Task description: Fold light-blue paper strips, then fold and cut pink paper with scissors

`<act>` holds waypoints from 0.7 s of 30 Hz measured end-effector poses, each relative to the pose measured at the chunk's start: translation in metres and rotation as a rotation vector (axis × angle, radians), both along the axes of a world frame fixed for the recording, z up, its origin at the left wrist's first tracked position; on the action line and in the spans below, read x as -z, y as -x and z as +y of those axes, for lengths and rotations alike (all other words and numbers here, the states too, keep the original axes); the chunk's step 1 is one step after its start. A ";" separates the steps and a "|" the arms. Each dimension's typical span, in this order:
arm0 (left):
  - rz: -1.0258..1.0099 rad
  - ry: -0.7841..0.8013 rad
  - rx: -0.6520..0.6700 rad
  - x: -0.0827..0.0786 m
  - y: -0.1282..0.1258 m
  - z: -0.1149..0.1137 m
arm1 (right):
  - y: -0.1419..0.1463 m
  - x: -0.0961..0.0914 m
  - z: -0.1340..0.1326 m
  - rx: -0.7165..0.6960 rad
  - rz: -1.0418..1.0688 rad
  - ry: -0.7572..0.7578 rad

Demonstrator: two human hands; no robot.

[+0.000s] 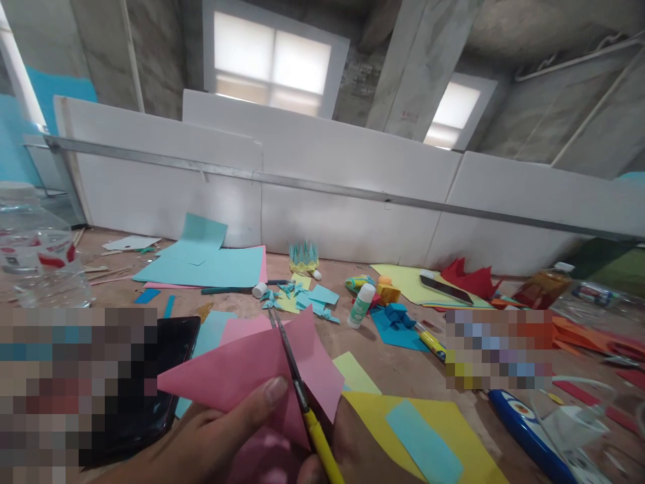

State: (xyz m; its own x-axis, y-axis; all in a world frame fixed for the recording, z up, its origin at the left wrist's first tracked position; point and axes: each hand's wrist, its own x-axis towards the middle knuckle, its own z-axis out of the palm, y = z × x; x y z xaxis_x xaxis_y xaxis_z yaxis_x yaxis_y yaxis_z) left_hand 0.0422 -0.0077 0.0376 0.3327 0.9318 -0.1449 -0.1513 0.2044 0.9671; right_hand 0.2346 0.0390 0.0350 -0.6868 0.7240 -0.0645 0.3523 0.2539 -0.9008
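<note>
My left hand pinches a folded pink paper low in the middle of the view, thumb pressed on its top face. Yellow-handled scissors run across the pink paper, blades pointing away from me. My right hand shows only as a sliver at the bottom edge by the scissors' handle; its fingers are hidden.
A black phone lies left of the paper. Yellow and light blue sheets cover the wooden table, with a glue stick, a second phone, a plastic bottle and paper scraps. White boards stand behind.
</note>
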 end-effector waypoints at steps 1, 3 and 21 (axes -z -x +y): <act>-0.020 0.005 0.003 -0.001 -0.001 0.000 | 0.001 0.001 0.000 0.002 0.006 -0.006; -0.067 0.021 0.003 -0.002 -0.002 -0.001 | 0.002 0.001 0.000 0.007 0.029 -0.016; -0.121 0.037 -0.107 0.011 -0.007 0.001 | 0.005 0.012 0.002 -0.030 0.117 0.068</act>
